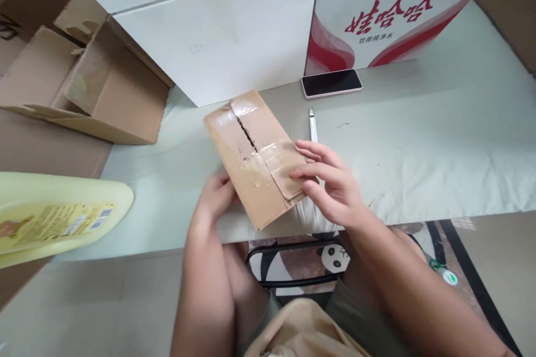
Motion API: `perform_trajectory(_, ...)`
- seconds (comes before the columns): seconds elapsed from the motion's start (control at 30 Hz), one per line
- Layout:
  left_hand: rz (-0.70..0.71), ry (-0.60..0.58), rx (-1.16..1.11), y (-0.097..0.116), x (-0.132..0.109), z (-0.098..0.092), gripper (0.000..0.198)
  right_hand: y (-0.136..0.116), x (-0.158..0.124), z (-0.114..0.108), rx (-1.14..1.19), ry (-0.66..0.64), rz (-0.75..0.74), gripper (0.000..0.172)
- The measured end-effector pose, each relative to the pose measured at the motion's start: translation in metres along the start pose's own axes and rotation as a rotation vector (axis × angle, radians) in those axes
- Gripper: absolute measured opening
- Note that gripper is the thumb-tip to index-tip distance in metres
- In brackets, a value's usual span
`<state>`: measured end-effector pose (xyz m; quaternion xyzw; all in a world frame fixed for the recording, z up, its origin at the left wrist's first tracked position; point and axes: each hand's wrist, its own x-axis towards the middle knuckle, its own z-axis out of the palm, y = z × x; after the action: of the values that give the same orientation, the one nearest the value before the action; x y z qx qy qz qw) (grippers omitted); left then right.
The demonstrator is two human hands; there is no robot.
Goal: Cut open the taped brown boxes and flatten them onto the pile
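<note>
A small brown cardboard box (251, 162) is held tilted over the front of the cloth-covered surface. Clear tape covers its top, and a ragged dark slit runs along the middle seam. My left hand (215, 195) grips its near left side, with the fingers hidden behind and under it. At the right corner, my right hand (330, 184) holds the box loosely, its fingertips and thumb against the edge. Just beyond the right hand lies a white utility knife (312, 124), partly hidden by the fingers.
A dark-screened phone (331, 83) lies by the white and red carton (377, 22). A large white box (226, 39) stands at the back. Open cardboard boxes (121, 89) are at left, with a yellow bottle (62, 215) in front. The pale cloth (439, 150) stretches right.
</note>
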<state>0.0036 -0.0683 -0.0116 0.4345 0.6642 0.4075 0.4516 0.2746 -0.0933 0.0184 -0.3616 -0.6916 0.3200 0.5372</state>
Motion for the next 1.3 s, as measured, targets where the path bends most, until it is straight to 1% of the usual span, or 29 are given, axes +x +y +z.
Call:
perform_trajectory(0.07, 0.088, 0.230, -0.066, 0.001, 0.005, 0.000, 0.034, 0.000, 0.000, 0.004, 0.024, -0.050, 0.031, 0.017)
perform_trajectory(0.1, 0.175, 0.323, -0.131, 0.001, 0.008, 0.000, 0.041, 0.000, -0.001, 0.005, 0.042, -0.073, 0.044, 0.016)
perform_trajectory(0.13, 0.290, 0.380, -0.210, 0.001, 0.010, 0.000, 0.048, -0.001, -0.001, 0.006, 0.060, -0.096, 0.054, 0.016)
perform_trajectory(0.17, 0.405, 0.381, -0.290, 0.002, 0.012, 0.000, 0.055, -0.002, -0.001, 0.006, 0.075, -0.122, 0.060, 0.016)
perform_trajectory(0.2, 0.501, 0.327, -0.357, 0.003, 0.014, 0.001, 0.061, -0.002, -0.001, 0.006, 0.086, -0.151, 0.061, 0.015)
perform_trajectory(0.23, 0.562, 0.235, -0.398, 0.003, 0.015, 0.002, 0.066, -0.003, -0.001, 0.007, 0.095, -0.178, 0.063, 0.015)
perform_trajectory(0.27, 0.590, 0.161, -0.425, 0.005, 0.015, 0.003, 0.067, -0.003, -0.001, 0.007, 0.103, -0.195, 0.065, 0.015)
perform_trajectory(0.33, 0.570, 0.089, -0.459, 0.009, 0.014, 0.006, 0.064, -0.003, -0.002, 0.010, 0.116, -0.198, 0.079, 0.015)
perform_trajectory(0.4, 0.516, 0.091, -0.481, 0.014, 0.012, 0.008, 0.061, -0.003, -0.003, 0.012, 0.130, -0.182, 0.096, 0.017)
perform_trajectory(0.47, 0.472, 0.099, -0.506, 0.020, 0.009, 0.008, 0.062, -0.003, -0.004, 0.014, 0.137, -0.185, 0.114, 0.021)
perform_trajectory(0.6, 0.439, 0.085, -0.532, 0.026, 0.006, 0.007, 0.063, 0.002, -0.004, 0.011, 0.183, -0.215, 0.179, 0.030)
perform_trajectory(0.67, 0.444, 0.096, -0.541, 0.025, 0.006, 0.006, 0.061, 0.011, -0.002, 0.007, 0.196, -0.140, 0.227, 0.036)
perform_trajectory(0.7, 0.450, 0.103, -0.545, 0.025, 0.006, 0.006, 0.061, 0.016, 0.000, 0.004, 0.133, -0.078, 0.263, 0.038)
perform_trajectory(0.73, 0.454, 0.104, -0.547, 0.024, 0.007, 0.005, 0.061, 0.023, 0.001, 0.001, 0.016, -0.013, 0.306, 0.038)
perform_trajectory(0.77, 0.456, 0.102, -0.547, 0.024, 0.008, 0.005, 0.061, 0.030, 0.001, -0.002, -0.146, 0.035, 0.356, 0.038)
perform_trajectory(0.8, 0.456, 0.098, -0.544, 0.024, 0.009, 0.005, 0.062, 0.037, 0.002, -0.004, -0.329, 0.051, 0.405, 0.040)
perform_trajectory(0.87, 0.453, 0.093, -0.531, 0.023, 0.010, 0.005, 0.065, 0.051, 0.001, -0.007, -0.631, -0.011, 0.467, 0.048)
perform_trajectory(0.9, 0.451, 0.093, -0.527, 0.023, 0.011, 0.005, 0.066, 0.057, 0.000, -0.007, -0.728, -0.060, 0.475, 0.050)
perform_trajectory(0.93, 0.451, 0.096, -0.525, 0.023, 0.012, 0.005, 0.067, 0.061, 0.000, -0.007, -0.799, -0.102, 0.474, 0.049)
perform_trajectory(1.0, 0.447, 0.100, -0.520, 0.024, 0.012, 0.005, 0.067, 0.064, 0.001, -0.007, -0.883, -0.141, 0.473, 0.038)
perform_trajectory(1.07, 0.445, 0.102, -0.513, 0.023, 0.013, 0.005, 0.067, 0.063, 0.005, -0.006, -0.873, -0.155, 0.507, 0.029)
perform_trajectory(1.17, 0.447, 0.089, -0.502, 0.023, 0.013, 0.005, 0.065, 0.057, 0.015, -0.005, -0.736, -0.192, 0.589, 0.024)
perform_trajectory(1.23, 0.450, 0.076, -0.503, 0.023, 0.013, 0.004, 0.064, 0.053, 0.020, -0.004, -0.643, -0.167, 0.647, 0.025)
perform_trajectory(1.3, 0.449, 0.078, -0.501, 0.023, 0.013, 0.003, 0.064, 0.050, 0.023, -0.001, -0.539, -0.105, 0.726, 0.027)
